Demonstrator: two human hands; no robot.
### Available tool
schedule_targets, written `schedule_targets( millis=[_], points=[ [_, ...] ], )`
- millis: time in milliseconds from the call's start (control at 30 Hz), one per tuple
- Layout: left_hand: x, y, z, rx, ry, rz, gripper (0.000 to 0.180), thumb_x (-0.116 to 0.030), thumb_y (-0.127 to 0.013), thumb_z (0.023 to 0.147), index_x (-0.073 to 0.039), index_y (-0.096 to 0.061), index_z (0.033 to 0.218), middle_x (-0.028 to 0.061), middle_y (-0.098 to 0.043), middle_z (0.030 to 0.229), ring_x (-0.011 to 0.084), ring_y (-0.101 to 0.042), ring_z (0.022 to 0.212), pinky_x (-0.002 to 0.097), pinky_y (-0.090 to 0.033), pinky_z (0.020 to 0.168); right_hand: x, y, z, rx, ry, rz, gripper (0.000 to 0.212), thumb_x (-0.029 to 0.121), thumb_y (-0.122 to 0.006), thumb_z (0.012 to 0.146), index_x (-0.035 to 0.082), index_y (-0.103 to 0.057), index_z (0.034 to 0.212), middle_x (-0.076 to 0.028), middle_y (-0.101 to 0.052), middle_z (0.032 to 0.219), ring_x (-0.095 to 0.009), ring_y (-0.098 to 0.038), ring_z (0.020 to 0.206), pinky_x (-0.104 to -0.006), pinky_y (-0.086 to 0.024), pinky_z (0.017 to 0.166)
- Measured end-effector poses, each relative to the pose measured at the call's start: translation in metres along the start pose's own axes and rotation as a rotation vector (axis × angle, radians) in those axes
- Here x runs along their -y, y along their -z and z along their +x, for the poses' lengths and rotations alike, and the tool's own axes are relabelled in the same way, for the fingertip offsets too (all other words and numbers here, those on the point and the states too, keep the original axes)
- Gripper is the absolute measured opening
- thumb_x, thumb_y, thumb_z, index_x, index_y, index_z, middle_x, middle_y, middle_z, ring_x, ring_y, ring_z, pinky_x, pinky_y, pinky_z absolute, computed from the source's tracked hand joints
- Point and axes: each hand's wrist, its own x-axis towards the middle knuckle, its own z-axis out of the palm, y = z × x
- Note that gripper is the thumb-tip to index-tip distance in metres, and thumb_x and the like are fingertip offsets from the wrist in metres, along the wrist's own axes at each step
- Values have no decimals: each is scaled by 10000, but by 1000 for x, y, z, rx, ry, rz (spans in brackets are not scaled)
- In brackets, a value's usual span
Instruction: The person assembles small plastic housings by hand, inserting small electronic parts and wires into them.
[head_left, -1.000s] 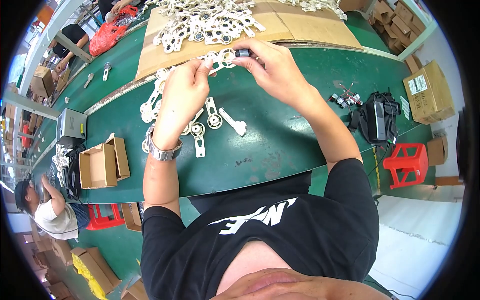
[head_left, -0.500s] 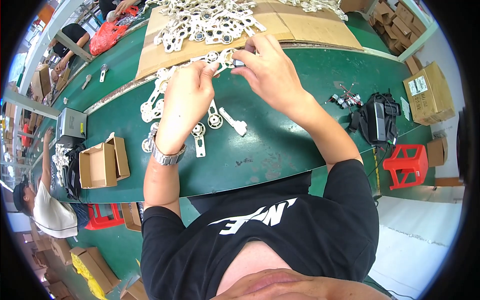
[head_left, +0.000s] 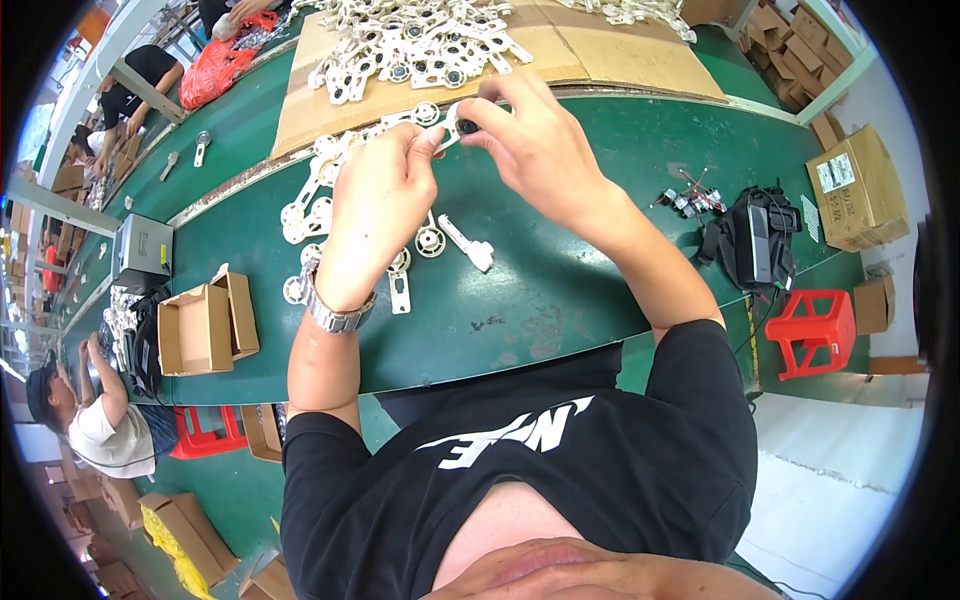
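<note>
Cream plastic ring-ended bracket [head_left: 451, 131] held up over the green bench [head_left: 560, 300], between both hands, with long axis seemingly slanting from left thumb up to the right, ring end nearer to the right fingertips. From left to right: open cardboard box [head_left: 195, 335], brown and matt; loose cream brackets [head_left: 297, 222], smooth and rigid, with round rings and flat tabs; left hand [head_left: 385, 180], with thumb and fingers pinching the bracket's lower end; dark round piece [head_left: 467, 127], nipped in the fingertips of right hand [head_left: 540, 140], at the ring, exact seating impossible to tell; finally, thin wired parts [head_left: 690, 198].
</note>
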Motion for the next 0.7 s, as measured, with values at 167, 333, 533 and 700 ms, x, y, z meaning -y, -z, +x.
schedule_targets(
  millis=[167, 333, 533, 700],
  points=[
    [-1, 3, 2, 24, 15, -18, 377, -306, -582, 1094, 7, -763, 987, 105, -589, 643, 191, -549, 592, 379, -450, 606, -16, 1, 1, 17, 20, 181, 308, 18, -815, 817, 80, -715, 1101, -77, -665, 953, -297, -629, 920, -417, -523, 813],
    [-1, 7, 2, 34, 48, -53, 385, -312, -581, 1094, 11, -761, 987, 94, -598, 651, 174, -546, 603, 366, -445, 604, -14, 3, 2, 52, -30, 291, 288, 1, -805, 823, 69, -715, 1088, -78, -705, 943, -292, -649, 966, -400, -528, 848],
    [2, 5, 2, 30, -11, -84, 369, -298, -581, 1094, 12, -757, 996, 82, -589, 658, 161, -521, 604, 350, -432, 599, -20, 1, 3, -2, 93, 152, 266, 10, -798, 826, 54, -687, 1064, -104, -657, 1024, -331, -641, 927, -409, -535, 814],
    [6, 4, 3, 27, -34, -136, 328, -267, -576, 1095, 3, -744, 1015, 61, -577, 666, 150, -516, 619, 338, -426, 600, -25, 8, 5, 108, -128, 416, 330, 80, -844, 849, 71, -691, 1141, -53, -649, 1076, -195, -654, 965, -333, -529, 753]
  ],
)
